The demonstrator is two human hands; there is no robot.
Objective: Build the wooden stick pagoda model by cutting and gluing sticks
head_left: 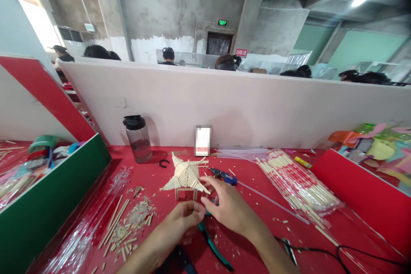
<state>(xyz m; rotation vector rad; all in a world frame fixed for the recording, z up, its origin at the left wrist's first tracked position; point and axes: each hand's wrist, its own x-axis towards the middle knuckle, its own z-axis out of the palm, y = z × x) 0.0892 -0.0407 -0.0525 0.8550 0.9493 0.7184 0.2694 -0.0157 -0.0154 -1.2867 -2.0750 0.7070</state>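
A small pavilion model made of pale wooden sticks stands on the red table, its star-shaped roof on thin legs. My right hand is beside its near right roof corner, thumb and forefinger apart with the corner's tip between them; whether they touch it I cannot tell. Just in front of the model, my left hand is closed in a pinch, and anything between its fingertips is too small to make out. Green-handled pliers lie below both hands, their head partly hidden. Behind my right hand lies a blue glue gun.
Cut stick pieces are scattered at the left near plastic wrapping. A water bottle stands by the white partition. Bundled sticks lie right; a black cable crosses the front right. Green and red box walls flank me.
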